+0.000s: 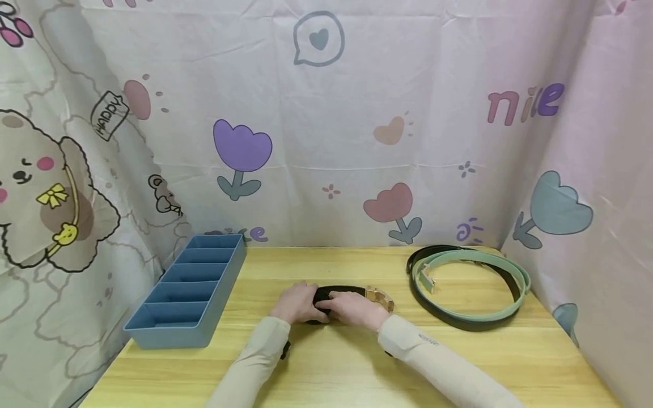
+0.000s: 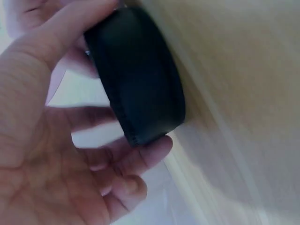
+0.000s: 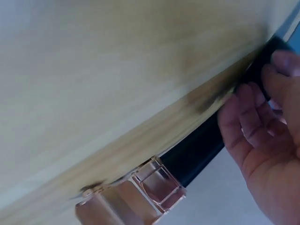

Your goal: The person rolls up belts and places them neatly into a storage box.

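Note:
A black belt [image 1: 347,290] stands on edge on the table, partly rolled up. Its gold buckle [image 1: 378,297] sticks out to the right at the end of a straight stretch of strap. With thumb and fingers, my left hand [image 1: 298,303] grips the rolled part, seen in the left wrist view as a dark curved band [image 2: 140,75]. My right hand [image 1: 354,307] pinches the strap beside that roll, and in the right wrist view the buckle [image 3: 136,192] lies away from its fingers. The hands nearly meet and hide the inside of the roll.
On the left stands a blue-grey organizer box [image 1: 216,309] with several compartments in a row. A light green belt [image 1: 520,277] and another black belt [image 1: 466,324] lie coiled together at the right. Printed curtains [image 1: 316,113] hang behind the wooden table [image 1: 336,368] and at its sides.

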Motion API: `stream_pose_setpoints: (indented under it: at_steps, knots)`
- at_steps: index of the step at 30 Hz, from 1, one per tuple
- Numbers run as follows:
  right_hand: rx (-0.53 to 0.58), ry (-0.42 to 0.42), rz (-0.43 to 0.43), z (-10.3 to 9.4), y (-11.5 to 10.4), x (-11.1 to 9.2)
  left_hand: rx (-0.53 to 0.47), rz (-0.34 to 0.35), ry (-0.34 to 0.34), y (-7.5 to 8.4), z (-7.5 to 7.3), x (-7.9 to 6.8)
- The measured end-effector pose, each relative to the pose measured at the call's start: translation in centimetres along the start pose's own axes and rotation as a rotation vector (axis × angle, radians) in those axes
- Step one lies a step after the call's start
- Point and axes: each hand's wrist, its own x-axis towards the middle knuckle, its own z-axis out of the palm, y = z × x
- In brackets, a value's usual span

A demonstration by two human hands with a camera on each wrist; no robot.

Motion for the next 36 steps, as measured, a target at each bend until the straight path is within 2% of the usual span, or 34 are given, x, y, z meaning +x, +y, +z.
stream_pose_setpoints:
  at_steps: [3, 5, 10, 13, 20, 22, 28, 31, 36]
  knots:
    - [-0.036, 0.033, -0.03, 0.0, -0.2, 0.2, 0.016, -0.021, 0.024, 0.2, 0.0, 0.0]
    - [-0.025, 0.039, -0.041, -0.1, -0.2, 0.2, 0.02, -0.017, 0.014, 0.3, -0.1, -0.1]
    - [0.037, 0.013, -0.042, -0.5, 0.5, 0.1, 0.015, 0.045, -0.038, 0.0, -0.3, -0.2]
    - [0.063, -0.001, -0.038, -0.7, 0.9, -0.1, -0.001, 0.051, -0.042, -0.2, -0.3, -0.1]
    - [-0.026, 0.009, -0.009, -0.5, -0.1, -0.4, -0.007, -0.014, 0.008, 0.5, 0.1, -0.1]
    - [-0.02, 0.019, -0.017, -0.5, -0.3, -0.5, -0.007, -0.008, 0.015, 0.5, 0.1, -0.1]
    - [0.0, 0.031, -0.04, -0.6, 0.2, -0.5, 0.005, 0.034, -0.043, 0.2, -0.2, 0.0]
    - [0.01, 0.021, -0.024, -0.6, 0.4, -0.6, -0.002, 0.046, -0.055, 0.1, -0.4, 0.1]
    - [-0.044, 0.008, -0.013, -0.5, -0.1, -0.7, -0.008, 0.044, -0.022, 0.2, -0.3, 0.1]
